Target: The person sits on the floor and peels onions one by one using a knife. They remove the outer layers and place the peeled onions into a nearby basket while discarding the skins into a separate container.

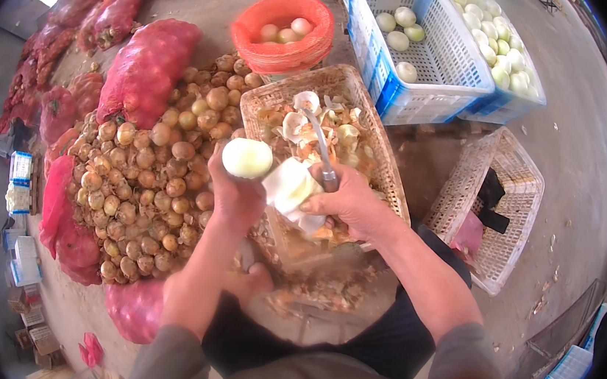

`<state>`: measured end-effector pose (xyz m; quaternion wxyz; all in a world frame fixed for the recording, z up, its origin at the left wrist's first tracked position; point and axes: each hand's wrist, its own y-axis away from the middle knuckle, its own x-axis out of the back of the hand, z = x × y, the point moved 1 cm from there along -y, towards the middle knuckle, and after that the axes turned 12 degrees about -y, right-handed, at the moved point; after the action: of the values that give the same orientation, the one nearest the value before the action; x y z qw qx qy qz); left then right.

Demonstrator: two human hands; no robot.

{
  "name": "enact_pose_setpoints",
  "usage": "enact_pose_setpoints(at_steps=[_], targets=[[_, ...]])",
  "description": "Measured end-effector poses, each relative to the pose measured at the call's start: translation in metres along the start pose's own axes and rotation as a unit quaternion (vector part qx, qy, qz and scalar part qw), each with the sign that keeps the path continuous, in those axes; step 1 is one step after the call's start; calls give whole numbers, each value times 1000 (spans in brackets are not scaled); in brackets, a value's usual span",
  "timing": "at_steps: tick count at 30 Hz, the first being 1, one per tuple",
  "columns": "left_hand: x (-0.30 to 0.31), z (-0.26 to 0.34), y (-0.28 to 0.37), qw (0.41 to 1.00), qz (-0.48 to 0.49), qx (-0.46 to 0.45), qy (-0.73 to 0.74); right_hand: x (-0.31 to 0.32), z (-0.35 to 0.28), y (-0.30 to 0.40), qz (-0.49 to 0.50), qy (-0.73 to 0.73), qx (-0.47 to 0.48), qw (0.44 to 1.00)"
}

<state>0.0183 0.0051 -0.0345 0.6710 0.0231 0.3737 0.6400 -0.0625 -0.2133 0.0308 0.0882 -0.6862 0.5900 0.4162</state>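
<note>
A peeled white onion [247, 158] rests in my left hand [236, 199], its smooth top facing up. My right hand [351, 201] grips a knife [320, 137] with a narrow curved blade that points up and away from me. Pale onion layers [290, 188] are pinched between the thumb and fingers of that same hand, close to the onion. Both hands are over the near part of a worn plastic crate [391, 168], which holds loose onion skins [337, 132] and pale outer layers.
Unpeeled onions [142, 195] are heaped at the left, beside red mesh sacks [149, 70]. Beyond the crate, a red-lined bucket [281, 57] and blue-and-white crates [429, 100] contain peeled onions. A whitish crate [521, 229] at the right holds dark items.
</note>
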Motion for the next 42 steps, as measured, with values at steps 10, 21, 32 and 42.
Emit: enact_pose_setpoints(at_steps=[10,21,32,42], targets=[[2,29,11,997,-74,21,-6,17,-6,-8,96,362,110,921],[13,-28,-7,982,-79,52,-166,24,-30,3,200,508,139,826],[-40,-1,-86,991,-68,-14,-112,45,-41,8,249,418,216,846],[19,57,-139,925,6,2,-380,38,-39,6,229,461,216,829]])
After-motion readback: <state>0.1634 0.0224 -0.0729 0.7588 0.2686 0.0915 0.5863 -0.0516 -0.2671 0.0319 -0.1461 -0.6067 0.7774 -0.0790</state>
